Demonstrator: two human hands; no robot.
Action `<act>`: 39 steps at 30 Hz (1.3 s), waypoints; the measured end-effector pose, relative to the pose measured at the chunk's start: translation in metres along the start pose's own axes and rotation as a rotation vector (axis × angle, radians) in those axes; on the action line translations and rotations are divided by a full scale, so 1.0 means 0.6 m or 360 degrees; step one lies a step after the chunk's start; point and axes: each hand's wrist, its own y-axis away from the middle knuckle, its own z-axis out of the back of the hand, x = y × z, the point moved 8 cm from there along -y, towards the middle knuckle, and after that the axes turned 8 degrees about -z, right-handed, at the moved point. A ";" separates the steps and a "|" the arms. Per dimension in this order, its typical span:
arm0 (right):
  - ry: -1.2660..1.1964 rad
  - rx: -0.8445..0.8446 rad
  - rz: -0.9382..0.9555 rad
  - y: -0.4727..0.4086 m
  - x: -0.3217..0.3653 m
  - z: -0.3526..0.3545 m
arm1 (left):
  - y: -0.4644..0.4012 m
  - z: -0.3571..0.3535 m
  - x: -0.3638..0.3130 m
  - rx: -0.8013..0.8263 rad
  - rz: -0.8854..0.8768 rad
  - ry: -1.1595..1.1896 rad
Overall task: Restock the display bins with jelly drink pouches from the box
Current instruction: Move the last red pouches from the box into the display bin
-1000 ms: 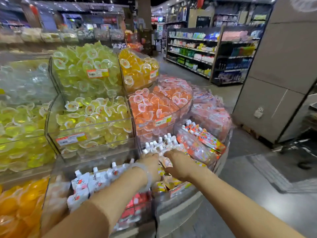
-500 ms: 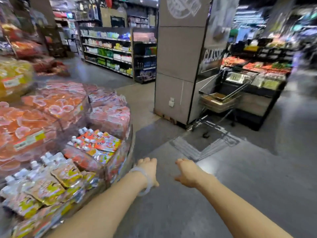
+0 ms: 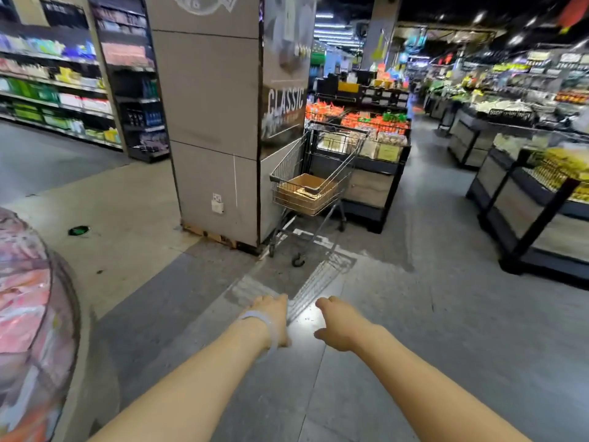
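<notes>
The box (image 3: 304, 193) is brown cardboard, open at the top, its flaps and inner walls a paler tan; it sits low inside the wire basket of a shopping cart (image 3: 314, 186), and what it holds cannot be made out through the mesh; the cart stands on the grey floor (image 3: 430, 314) just beside a wide grey pillar (image 3: 210, 122), whose dark side panel carries the word CLASSIC in white; a black display stand (image 3: 366, 173) of orange and red packets is right behind the cart.

At the far left edge a curved clear-walled display bin (image 3: 28, 298) shows blurred pink and reddish packets pressed against its wall, well apart from the box; no single pouch can be told apart in it.

Both arms reach forward over the floor, between the bin and the cart; the left hand (image 3: 271, 317) hangs relaxed, fingers loosely curled downward, holding nothing, with a pale translucent bracelet (image 3: 263, 323) round the wrist; the right hand (image 3: 339, 323) is likewise empty, fingers slack and bent down; the two hands are near each other but apart.

Shelves (image 3: 63, 90) of packaged goods run along the far left; produce stands (image 3: 541, 186) fill the right.
</notes>
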 end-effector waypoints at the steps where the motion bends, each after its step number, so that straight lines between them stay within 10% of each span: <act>1: 0.0000 -0.0004 -0.0017 -0.037 -0.004 0.019 | -0.037 0.020 0.005 0.0003 -0.0019 0.0010; 39: -0.0132 0.0065 -0.0188 -1.493 -0.067 0.485 | -1.447 0.598 0.336 0.0157 -0.0154 -0.0045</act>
